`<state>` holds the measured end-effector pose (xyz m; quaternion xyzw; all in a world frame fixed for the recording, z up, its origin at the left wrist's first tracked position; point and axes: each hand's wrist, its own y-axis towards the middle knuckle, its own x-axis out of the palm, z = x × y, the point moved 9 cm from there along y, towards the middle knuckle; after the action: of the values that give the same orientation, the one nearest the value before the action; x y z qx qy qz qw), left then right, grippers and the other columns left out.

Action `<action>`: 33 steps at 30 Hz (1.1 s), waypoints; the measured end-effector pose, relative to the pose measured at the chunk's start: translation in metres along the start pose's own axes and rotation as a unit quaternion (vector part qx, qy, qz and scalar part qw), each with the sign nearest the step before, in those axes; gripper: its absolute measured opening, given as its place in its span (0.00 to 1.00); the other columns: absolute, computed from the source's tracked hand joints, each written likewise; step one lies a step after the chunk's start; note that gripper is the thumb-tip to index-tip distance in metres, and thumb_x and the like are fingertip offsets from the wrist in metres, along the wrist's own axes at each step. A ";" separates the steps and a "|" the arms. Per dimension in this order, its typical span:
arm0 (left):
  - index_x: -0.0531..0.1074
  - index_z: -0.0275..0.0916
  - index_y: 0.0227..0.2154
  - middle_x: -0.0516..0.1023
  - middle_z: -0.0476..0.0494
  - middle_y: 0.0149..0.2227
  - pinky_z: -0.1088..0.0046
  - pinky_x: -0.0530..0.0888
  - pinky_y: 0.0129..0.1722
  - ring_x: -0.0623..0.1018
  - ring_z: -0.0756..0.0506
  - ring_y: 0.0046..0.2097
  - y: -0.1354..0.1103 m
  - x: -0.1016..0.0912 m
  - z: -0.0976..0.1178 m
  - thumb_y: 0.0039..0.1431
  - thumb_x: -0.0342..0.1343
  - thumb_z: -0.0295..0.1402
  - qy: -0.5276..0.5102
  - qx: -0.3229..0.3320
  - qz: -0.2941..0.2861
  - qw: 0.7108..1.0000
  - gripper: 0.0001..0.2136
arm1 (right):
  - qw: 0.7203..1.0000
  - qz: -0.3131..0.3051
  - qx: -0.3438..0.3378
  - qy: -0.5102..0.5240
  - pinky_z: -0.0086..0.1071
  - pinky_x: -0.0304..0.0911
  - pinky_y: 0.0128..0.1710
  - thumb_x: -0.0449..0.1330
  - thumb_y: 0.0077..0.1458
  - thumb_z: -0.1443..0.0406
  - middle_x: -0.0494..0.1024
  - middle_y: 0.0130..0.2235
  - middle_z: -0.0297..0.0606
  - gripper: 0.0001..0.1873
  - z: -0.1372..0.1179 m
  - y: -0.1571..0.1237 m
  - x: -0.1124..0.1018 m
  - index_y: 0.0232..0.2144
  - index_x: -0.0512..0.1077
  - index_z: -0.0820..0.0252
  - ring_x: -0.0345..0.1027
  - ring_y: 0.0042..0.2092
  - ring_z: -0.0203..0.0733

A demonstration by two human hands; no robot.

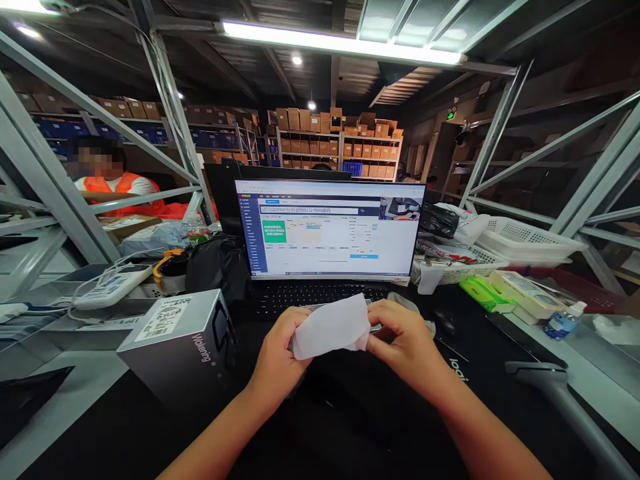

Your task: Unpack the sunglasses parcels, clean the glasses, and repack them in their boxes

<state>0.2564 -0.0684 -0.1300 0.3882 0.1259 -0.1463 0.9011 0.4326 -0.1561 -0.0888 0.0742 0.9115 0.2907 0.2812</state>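
Between my hands is a white, soft-looking wrapper (331, 328), held up in front of the keyboard (285, 299). My left hand (284, 347) grips its left end, thumb in front. The fingers of my right hand (397, 333) pinch its right edge. Whether anything lies inside the wrapper is hidden. A greyish item (407, 305) shows behind my right hand; its kind I cannot make out. Left of my hands stands a grey box (167, 360) printed "Wakening", with a white label on top. A monitor (325, 253) showing a software page is straight ahead.
To the right are a mouse (444, 323), a handheld scanner (537, 370), a spray bottle (564, 321), a green tissue pack (485, 295) and white baskets (525, 237). At left lie a white cabled device (115, 285) and a black bag (217, 267). A person in an orange vest (115, 190) sits beyond the metal frame.
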 end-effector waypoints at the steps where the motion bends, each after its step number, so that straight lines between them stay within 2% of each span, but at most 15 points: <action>1: 0.74 0.43 0.36 0.79 0.42 0.41 0.61 0.76 0.48 0.79 0.40 0.47 0.000 0.001 -0.002 0.56 0.63 0.38 0.006 -0.009 -0.007 1.000 0.08 | 1.000 0.006 0.002 -0.018 0.30 0.75 0.32 0.62 0.53 0.71 0.80 0.36 0.36 0.07 0.002 0.000 -0.001 0.32 0.78 0.54 0.75 0.37 0.40; 2: 0.74 0.43 0.38 0.79 0.41 0.42 0.61 0.76 0.47 0.79 0.40 0.47 0.000 0.002 -0.005 0.54 0.66 0.41 0.002 -0.023 -0.012 1.000 0.12 | 1.000 0.011 0.010 -0.026 0.30 0.74 0.33 0.61 0.53 0.72 0.80 0.34 0.36 0.09 0.004 0.000 -0.003 0.32 0.78 0.54 0.75 0.35 0.39; 4: 0.72 0.42 0.48 0.78 0.37 0.49 0.61 0.77 0.46 0.79 0.37 0.50 -0.001 0.003 -0.014 0.46 0.69 0.53 -0.054 -0.063 -0.017 0.996 0.30 | 0.998 0.040 0.040 0.001 0.32 0.76 0.34 0.59 0.53 0.71 0.81 0.34 0.35 0.10 0.014 0.000 -0.011 0.34 0.78 0.55 0.77 0.34 0.40; 6: 0.65 0.41 0.59 0.74 0.30 0.57 0.60 0.78 0.46 0.77 0.33 0.55 -0.002 0.007 -0.026 0.42 0.62 0.66 -0.152 -0.124 -0.021 0.980 0.46 | 0.992 0.077 0.080 0.066 0.34 0.77 0.35 0.59 0.55 0.68 0.81 0.35 0.36 0.08 0.027 -0.001 -0.018 0.36 0.78 0.56 0.79 0.35 0.41; 7: 0.62 0.40 0.62 0.72 0.28 0.59 0.61 0.78 0.46 0.76 0.33 0.57 -0.004 0.011 -0.033 0.45 0.57 0.70 -0.195 -0.163 -0.028 0.967 0.48 | 0.986 0.086 0.099 0.099 0.35 0.78 0.36 0.59 0.56 0.66 0.81 0.35 0.35 0.08 0.034 -0.002 -0.019 0.37 0.77 0.56 0.79 0.35 0.41; 9: 0.65 0.39 0.61 0.74 0.28 0.59 0.62 0.79 0.45 0.78 0.34 0.55 -0.010 0.019 -0.047 0.52 0.50 0.69 -0.243 -0.243 -0.044 0.938 0.44 | 0.977 0.091 0.124 0.148 0.37 0.79 0.36 0.60 0.57 0.63 0.81 0.33 0.34 0.07 0.045 -0.001 -0.017 0.38 0.76 0.56 0.79 0.34 0.42; 11: 0.71 0.39 0.56 0.77 0.31 0.55 0.63 0.80 0.44 0.80 0.36 0.52 -0.014 0.024 -0.054 0.55 0.53 0.65 -0.260 -0.288 -0.045 0.921 0.38 | 0.970 0.102 0.137 0.174 0.38 0.79 0.36 0.60 0.57 0.59 0.82 0.33 0.34 0.10 0.053 0.000 -0.014 0.39 0.76 0.55 0.79 0.35 0.43; 13: 0.74 0.38 0.53 0.79 0.33 0.53 0.63 0.81 0.43 0.81 0.37 0.50 -0.013 0.022 -0.056 0.53 0.59 0.62 -0.267 -0.291 -0.017 0.919 0.35 | 0.964 0.119 0.146 0.188 0.40 0.79 0.37 0.60 0.57 0.58 0.82 0.36 0.35 0.12 0.058 0.002 -0.013 0.41 0.76 0.55 0.79 0.37 0.44; 15: 0.77 0.37 0.50 0.82 0.34 0.50 0.61 0.81 0.43 0.82 0.36 0.48 -0.012 0.011 -0.059 0.51 0.63 0.59 -0.253 -0.281 0.041 0.925 0.33 | 0.966 0.115 0.143 0.183 0.40 0.79 0.38 0.60 0.56 0.59 0.83 0.38 0.36 0.13 0.056 0.004 -0.011 0.42 0.77 0.55 0.79 0.39 0.45; 18: 0.83 0.36 0.42 0.85 0.36 0.42 0.59 0.81 0.43 0.82 0.35 0.46 -0.012 -0.007 -0.064 0.46 0.68 0.56 -0.208 -0.271 0.123 0.932 0.28 | 0.991 0.046 0.087 0.094 0.38 0.76 0.41 0.61 0.54 0.64 0.82 0.40 0.37 0.10 0.041 0.010 -0.009 0.39 0.80 0.55 0.77 0.41 0.45; 20: 0.83 0.37 0.40 0.85 0.37 0.40 0.61 0.82 0.42 0.83 0.36 0.44 -0.013 -0.016 -0.069 0.47 0.68 0.54 -0.187 -0.263 0.152 0.934 0.26 | 0.998 0.022 0.057 0.018 0.36 0.74 0.41 0.62 0.54 0.66 0.82 0.41 0.39 0.07 0.033 0.012 -0.018 0.33 0.81 0.55 0.76 0.42 0.45; 22: 0.83 0.38 0.42 0.85 0.40 0.41 0.64 0.82 0.38 0.83 0.39 0.42 -0.014 -0.025 -0.073 0.50 0.66 0.53 -0.165 -0.250 0.177 0.937 0.24 | 0.997 0.043 0.063 -0.009 0.35 0.74 0.37 0.64 0.53 0.64 0.81 0.43 0.42 0.05 0.035 0.011 -0.041 0.29 0.81 0.56 0.76 0.42 0.46; 27: 0.83 0.38 0.42 0.84 0.42 0.35 0.72 0.77 0.22 0.78 0.47 0.26 -0.010 -0.034 -0.074 0.59 0.61 0.50 -0.098 -0.204 0.176 0.958 0.21 | 0.967 0.170 0.161 0.104 0.35 0.79 0.32 0.72 0.47 0.52 0.82 0.38 0.40 0.15 0.068 -0.010 -0.129 0.31 0.81 0.56 0.80 0.34 0.44; 30: 0.83 0.40 0.41 0.85 0.42 0.40 0.68 0.81 0.31 0.81 0.45 0.30 -0.004 -0.027 -0.065 0.57 0.63 0.45 -0.070 -0.154 0.145 0.975 0.16 | 0.940 0.280 0.162 0.106 0.34 0.80 0.36 0.76 0.42 0.52 0.82 0.34 0.37 0.18 0.074 -0.030 -0.182 0.31 0.81 0.56 0.81 0.35 0.44; 33: 0.84 0.45 0.38 0.85 0.44 0.41 0.66 0.81 0.44 0.83 0.42 0.41 0.002 -0.006 -0.045 0.57 0.62 0.38 -0.026 -0.040 0.047 0.998 0.09 | 0.926 0.335 0.144 0.104 0.38 0.81 0.37 0.77 0.38 0.51 0.83 0.34 0.36 0.20 0.069 -0.042 -0.205 0.29 0.81 0.56 0.82 0.34 0.46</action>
<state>0.2468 -0.0332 -0.1566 0.3534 0.0898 -0.1086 0.9248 0.6423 -0.2185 -0.0629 0.3839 0.8899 0.2397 0.0576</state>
